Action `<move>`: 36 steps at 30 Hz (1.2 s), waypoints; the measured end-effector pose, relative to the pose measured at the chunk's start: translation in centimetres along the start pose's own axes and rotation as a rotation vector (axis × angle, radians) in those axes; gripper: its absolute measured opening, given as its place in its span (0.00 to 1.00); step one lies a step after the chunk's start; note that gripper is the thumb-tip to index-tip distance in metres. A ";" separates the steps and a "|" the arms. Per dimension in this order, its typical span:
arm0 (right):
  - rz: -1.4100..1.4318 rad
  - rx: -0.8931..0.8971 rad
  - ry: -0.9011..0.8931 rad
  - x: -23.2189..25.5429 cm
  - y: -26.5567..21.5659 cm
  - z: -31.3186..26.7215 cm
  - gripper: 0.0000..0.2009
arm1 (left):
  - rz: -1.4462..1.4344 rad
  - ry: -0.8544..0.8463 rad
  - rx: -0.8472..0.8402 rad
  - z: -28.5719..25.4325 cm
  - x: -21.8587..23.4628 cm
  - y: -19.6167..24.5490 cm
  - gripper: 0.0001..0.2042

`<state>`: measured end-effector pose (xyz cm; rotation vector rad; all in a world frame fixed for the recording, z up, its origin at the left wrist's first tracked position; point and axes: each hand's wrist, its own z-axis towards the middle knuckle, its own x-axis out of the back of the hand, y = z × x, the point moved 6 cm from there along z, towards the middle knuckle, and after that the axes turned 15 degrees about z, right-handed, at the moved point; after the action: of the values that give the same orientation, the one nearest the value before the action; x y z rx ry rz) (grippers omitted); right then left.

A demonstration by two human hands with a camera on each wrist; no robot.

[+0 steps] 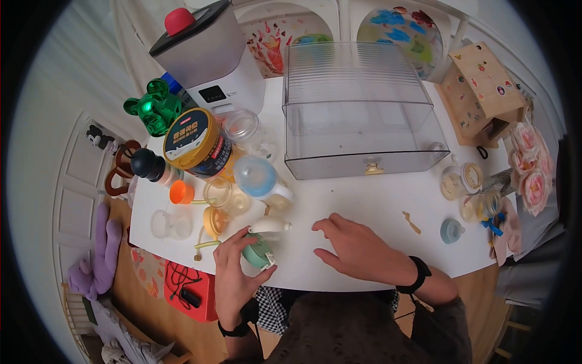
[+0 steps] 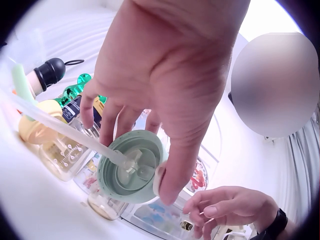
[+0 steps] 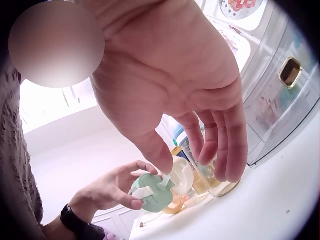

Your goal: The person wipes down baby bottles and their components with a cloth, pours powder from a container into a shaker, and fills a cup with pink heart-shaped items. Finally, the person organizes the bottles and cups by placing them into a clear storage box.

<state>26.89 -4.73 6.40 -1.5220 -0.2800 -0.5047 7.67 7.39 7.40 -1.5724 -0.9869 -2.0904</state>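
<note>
My left hand (image 1: 230,279) grips a pale green straw-cup lid (image 1: 259,252) by its sides, low over the near edge of the table. A cream cap piece (image 1: 271,225) stands up at its far side. Seen from the left wrist, the lid's hollow, threaded underside (image 2: 131,167) faces the camera, and a long clear straw (image 2: 75,135) runs out from it. My right hand (image 1: 364,252) hovers to the right of the lid, fingers loosely bent and holding nothing. From the right wrist, the lid shows a white latch (image 3: 142,192) and a short clear spout.
Left of the hands stand a blue-topped bottle (image 1: 256,176), a yellow lid (image 1: 214,221), clear cups (image 1: 171,224) and a large yellow-lidded tub (image 1: 193,139). A clear drawer box (image 1: 364,130) fills the back. Small jars (image 1: 461,180) and a teal-rimmed cap (image 1: 451,230) sit at right.
</note>
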 end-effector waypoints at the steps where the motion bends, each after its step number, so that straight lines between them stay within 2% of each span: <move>1: 0.028 -0.004 0.015 -0.2 0.0 0.1 0.20 | -0.003 0.000 -0.009 0.0 0.0 0.3 0.31; 5: 0.189 0.045 0.050 0.1 -0.9 -0.1 0.31 | -0.287 -0.042 -0.042 -0.3 -0.3 1.7 0.37; 6: 0.189 0.042 0.060 0.6 -1.2 -0.3 0.31 | -0.408 -0.051 -0.055 -0.4 -0.4 2.3 0.39; 8: 0.315 0.041 -0.046 1.0 -1.8 -1.0 0.33 | -0.408 -0.070 -0.090 -0.4 -0.9 3.4 0.42; 11: 0.416 0.095 -0.022 1.3 -1.9 -2.3 0.37 | -0.681 -0.024 -0.076 0.0 -1.5 4.5 0.43; 12: 0.414 0.093 -0.018 1.6 -1.7 -2.6 0.37 | -0.684 -0.026 -0.079 0.4 -1.6 5.0 0.43; 14: 0.379 0.294 0.095 3.0 -2.4 -3.5 0.29 | -0.819 -0.098 -0.099 1.0 -2.0 6.5 0.46; 15: 0.569 0.268 0.118 3.1 -1.2 -3.8 0.28 | -0.811 -0.080 -0.142 1.2 -1.8 7.4 0.44; 16: 0.816 0.243 0.145 2.7 0.2 -3.7 0.31 | -0.817 -0.079 -0.145 1.5 -2.3 7.7 0.44; 18: 0.894 0.175 0.115 2.9 1.1 -4.4 0.34 | -0.825 -0.054 -0.366 1.6 -2.9 9.3 0.38; 19: 0.888 0.170 0.119 3.2 0.5 -4.7 0.34 | -0.882 -0.021 -0.425 2.1 -2.7 10.2 0.36; 22: 0.960 0.099 0.102 3.4 -0.7 -5.0 0.35 | -0.968 -0.089 -0.372 2.2 -3.4 11.4 0.35; 25: 1.032 0.092 0.122 4.0 -0.3 -5.3 0.34 | -0.901 -0.035 -0.437 3.1 -2.3 13.0 0.34; 27: 1.144 -0.025 0.181 4.1 0.3 -5.5 0.30 | -0.844 -0.068 -0.440 3.0 -2.0 13.7 0.35; 29: 1.189 -0.036 0.205 3.8 1.5 -5.5 0.28 | -0.787 -0.090 -0.441 3.2 -1.7 14.2 0.36; 31: 1.242 -0.042 0.232 3.7 1.9 -5.3 0.26 | -0.477 0.022 -0.601 3.1 -0.9 15.0 0.33; 32: 1.252 -0.043 0.233 3.7 1.8 -5.1 0.25 | -0.479 0.018 -0.607 3.1 -0.8 14.9 0.33; 34: 1.267 -0.045 0.237 3.4 1.7 -4.9 0.24 | -0.494 -0.060 -0.492 3.4 -1.2 13.9 0.33; 36: 1.336 -0.060 0.206 3.1 1.8 -4.5 0.25 | -0.448 -0.012 -0.504 3.2 -1.4 13.6 0.34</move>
<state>29.81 -9.64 6.07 -1.3647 0.8897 0.4067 19.05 -0.05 10.88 -1.7027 -0.9280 -2.8162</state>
